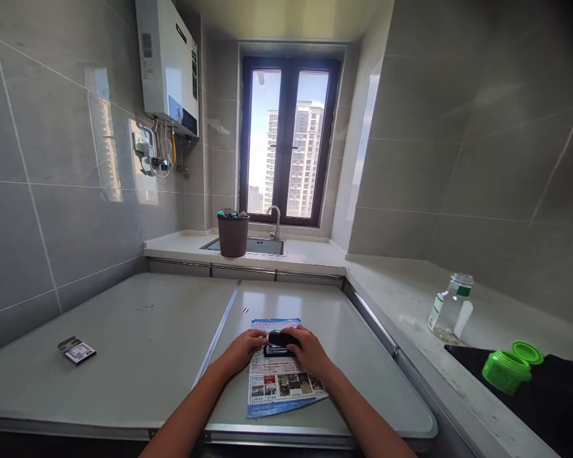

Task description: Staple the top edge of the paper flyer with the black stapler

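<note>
A black stapler (282,340) lies over a printed leaflet (286,369) on the folding table. My right hand (308,348) is closed around the stapler's right end, thumb and fingers wrapping its upper arm. At the stapler's left end my left hand (246,346) has its fingertips pressed together; anything small between them is too hidden to name. Under the upper arm, the stapler's base shows above the leaflet's print. Just beyond the leaflet lie a few tiny dark slivers (246,310), perhaps staples.
To the left sits a small open box (77,351). The table (138,318) has a metal seam. On the right counter stand a clear glass bottle (451,308) and an open green container (506,370). A brown bin (233,236) stands by the sink (265,245).
</note>
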The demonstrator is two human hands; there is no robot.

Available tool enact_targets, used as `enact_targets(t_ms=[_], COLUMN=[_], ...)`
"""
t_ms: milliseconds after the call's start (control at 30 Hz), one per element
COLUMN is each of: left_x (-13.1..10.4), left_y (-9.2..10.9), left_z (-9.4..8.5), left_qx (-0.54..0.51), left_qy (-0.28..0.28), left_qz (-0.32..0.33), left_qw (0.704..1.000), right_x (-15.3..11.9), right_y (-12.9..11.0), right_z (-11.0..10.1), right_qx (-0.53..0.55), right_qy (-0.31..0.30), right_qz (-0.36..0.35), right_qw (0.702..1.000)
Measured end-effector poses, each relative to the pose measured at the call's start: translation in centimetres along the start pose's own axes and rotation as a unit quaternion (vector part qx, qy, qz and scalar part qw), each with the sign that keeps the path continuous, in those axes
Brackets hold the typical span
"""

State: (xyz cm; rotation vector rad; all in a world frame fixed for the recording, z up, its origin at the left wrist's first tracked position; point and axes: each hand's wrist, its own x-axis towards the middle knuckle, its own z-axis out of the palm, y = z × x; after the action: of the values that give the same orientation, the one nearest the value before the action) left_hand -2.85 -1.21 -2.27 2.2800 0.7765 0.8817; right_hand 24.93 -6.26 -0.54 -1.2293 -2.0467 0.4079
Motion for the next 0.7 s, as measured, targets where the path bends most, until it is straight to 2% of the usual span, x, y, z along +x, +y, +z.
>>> enact_targets(t_ms=[167, 367, 567, 700], left_x=[-0.4, -1.0, -1.0, -1.2], left_y=[1.4, 0.9, 1.5, 1.7], left_z=[-0.2, -0.4, -0.3, -0.2], left_qx=[0.004, 0.074, 0.100, 0.136], left_qy=[-0.027, -0.036, -0.020, -0.008], left_qz=[-0.009, -0.036, -0.047, -0.057], left_qw=[1.000, 0.996, 0.994, 0.989], right_x=[-0.2, 0.2, -0.2, -0.6], right_y=[0.3, 0.8, 2.6, 3.0], right_z=[0.7, 0.0, -1.2, -1.4], right_qx=[0.033, 0.066, 0.024, 0.022], right_qy=[0.027, 0.030, 0.081, 0.099], right_qz=[0.008, -0.013, 0.076, 0.085], right_qw=[0.999, 0.997, 0.994, 0.991])
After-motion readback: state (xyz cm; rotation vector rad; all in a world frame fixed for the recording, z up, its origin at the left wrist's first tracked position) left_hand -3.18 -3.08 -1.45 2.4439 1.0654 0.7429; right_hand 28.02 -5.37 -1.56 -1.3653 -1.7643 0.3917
